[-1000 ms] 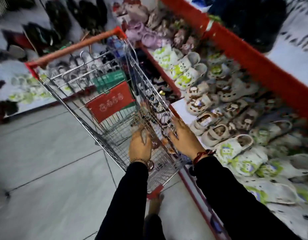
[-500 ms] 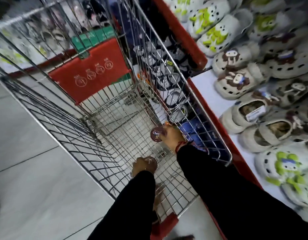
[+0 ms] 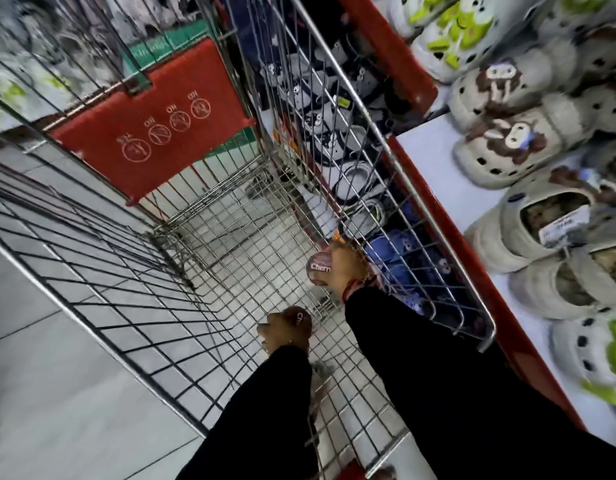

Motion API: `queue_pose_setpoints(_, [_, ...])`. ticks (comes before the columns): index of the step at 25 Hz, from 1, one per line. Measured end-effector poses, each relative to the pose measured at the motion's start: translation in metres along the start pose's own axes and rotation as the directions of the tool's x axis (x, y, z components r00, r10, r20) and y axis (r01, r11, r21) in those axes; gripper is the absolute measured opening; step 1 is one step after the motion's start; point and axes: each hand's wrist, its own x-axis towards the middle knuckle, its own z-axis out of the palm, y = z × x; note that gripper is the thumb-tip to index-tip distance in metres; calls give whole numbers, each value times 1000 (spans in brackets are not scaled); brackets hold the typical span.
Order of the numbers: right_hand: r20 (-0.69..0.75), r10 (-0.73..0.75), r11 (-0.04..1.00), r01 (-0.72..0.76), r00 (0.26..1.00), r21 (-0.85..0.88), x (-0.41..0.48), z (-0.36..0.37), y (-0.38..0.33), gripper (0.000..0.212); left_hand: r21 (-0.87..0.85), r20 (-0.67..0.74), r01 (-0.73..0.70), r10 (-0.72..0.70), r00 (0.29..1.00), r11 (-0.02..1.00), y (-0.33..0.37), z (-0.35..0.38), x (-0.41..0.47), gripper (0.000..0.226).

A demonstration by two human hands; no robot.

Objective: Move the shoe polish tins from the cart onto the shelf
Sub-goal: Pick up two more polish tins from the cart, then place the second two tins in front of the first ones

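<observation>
Both my hands reach deep into the wire shopping cart (image 3: 396, 161). My right hand (image 3: 346, 266) grips a round dark-red shoe polish tin (image 3: 318, 266) with white lettering, held near the cart's right wall just above the mesh floor. Closer to me, my left hand (image 3: 282, 336) closes over a second brown tin (image 3: 301, 320), of which only the top edge shows. The white shelf (image 3: 448, 181) with a red front edge lies to the right of the cart, above the level of my hands.
A red fold-down child seat flap (image 3: 154, 129) stands at the cart's far end. Pale clogs with brown and green decorations (image 3: 514, 147) fill most of the shelf. A lower shelf of dark and blue shoes (image 3: 334, 109) shows through the cart's right wall. Grey floor tiles (image 3: 40, 393) lie left.
One second ago both hands were at the cart's near edge; they have since gone down inside it and each has closed on a tin. The view has dropped closer.
</observation>
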Motion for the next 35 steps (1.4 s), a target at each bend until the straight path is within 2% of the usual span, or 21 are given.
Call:
queue_pose_setpoints(2, [11, 70, 990, -71, 997, 123, -8, -5, 5, 49, -83, 8, -1, 1, 1000, 997, 1, -9, 3, 47])
queue_pose_setpoints(3, [25, 104, 978, -107, 994, 178, -9, -5, 10, 35, -152, 16, 13, -11, 1000, 988, 2, -13, 6, 44])
queue_pose_setpoints(5, [71, 141, 949, -155, 987, 276, -20, -10, 15, 10, -314, 35, 64, -56, 998, 947, 1, -16, 11, 49])
queue_pose_setpoints(8, [19, 173, 888, -164, 985, 430, -41, -21, 20, 27, -523, 12, 56, -59, 998, 850, -6, -11, 22, 72])
queue_pose_setpoints(12, [48, 170, 732, -159, 984, 662, -83, -49, 14, 34, -737, 41, 42, -18, 999, 675, 24, -57, -52, 46])
queue_pose_setpoints(15, [72, 160, 672, -163, 984, 722, -133, -90, 8, 38, -768, 28, -27, 75, 997, 640, 32, -81, -101, 43])
queue_pose_setpoints(19, [-10, 129, 571, -66, 992, 818, -208, -157, 9, 41, -789, -10, -143, 220, 975, 598, 37, -109, -183, 40])
queue_pose_setpoints(21, [-52, 122, 496, -15, 991, 868, -242, -186, 14, 40, -797, -39, -207, 295, 955, 568, 38, -115, -222, 30])
queue_pose_setpoints(23, [-124, 120, 423, 62, 985, 904, -285, -219, 24, 37, -816, -51, -252, 371, 927, 519, 42, -119, -267, 16])
queue_pose_setpoints(26, [-200, 116, 394, 139, 973, 909, -348, -261, 50, 35, -807, -21, -308, 497, 868, 503, 51, -122, -323, 9])
queue_pose_setpoints(28, [-245, 127, 382, 180, 961, 906, -381, -285, 67, 36, -786, -8, -357, 570, 821, 504, 59, -123, -357, 19])
queue_pose_setpoints(32, [-367, 126, 323, 311, 922, 894, -447, -336, 99, 36, -728, 17, -496, 735, 678, 474, 80, -118, -425, 13])
queue_pose_setpoints(35, [-462, 152, 311, 401, 874, 862, -491, -371, 129, 38, -714, 65, -539, 810, 583, 446, 104, -109, -472, 9])
